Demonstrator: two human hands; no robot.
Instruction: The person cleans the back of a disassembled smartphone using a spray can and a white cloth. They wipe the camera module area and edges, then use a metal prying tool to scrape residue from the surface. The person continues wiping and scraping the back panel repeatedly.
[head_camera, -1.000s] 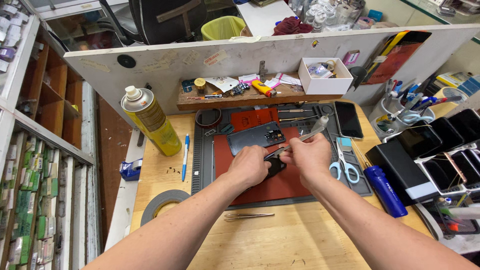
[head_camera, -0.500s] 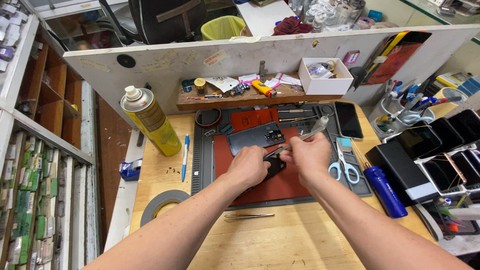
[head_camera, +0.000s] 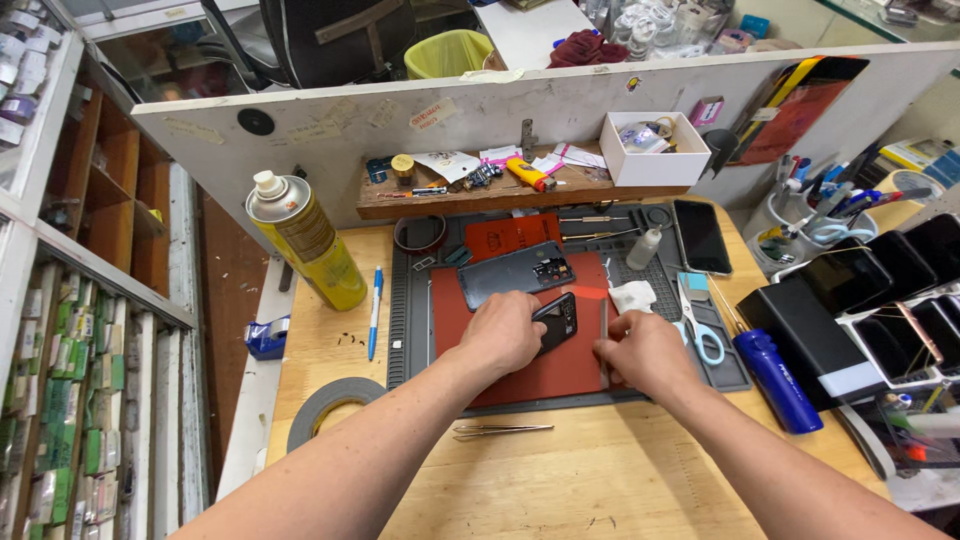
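My left hand (head_camera: 505, 332) grips a small black phone part (head_camera: 558, 320) and tilts it up over the red mat (head_camera: 545, 375). My right hand (head_camera: 648, 352) rests low on the same mat, fingers pinched on a thin metal tool (head_camera: 603, 325) that points away from me. The two hands are a few centimetres apart. A grey phone back cover (head_camera: 512, 274) lies just beyond the left hand. A crumpled white tissue (head_camera: 632, 296) sits beyond the right hand.
A grey work mat (head_camera: 415, 335) lies under the red one. Yellow spray can (head_camera: 308, 245), blue pen (head_camera: 374, 312) and tape roll (head_camera: 322, 408) are at left. Tweezers (head_camera: 500, 431) lie near me. Scissors (head_camera: 702, 332), blue cylinder (head_camera: 778, 380) and several phones (head_camera: 880, 300) stand right.
My right hand has dropped from beside the left hand to the mat on the right, bringing the thin tool down flat. The left hand still holds the black part.
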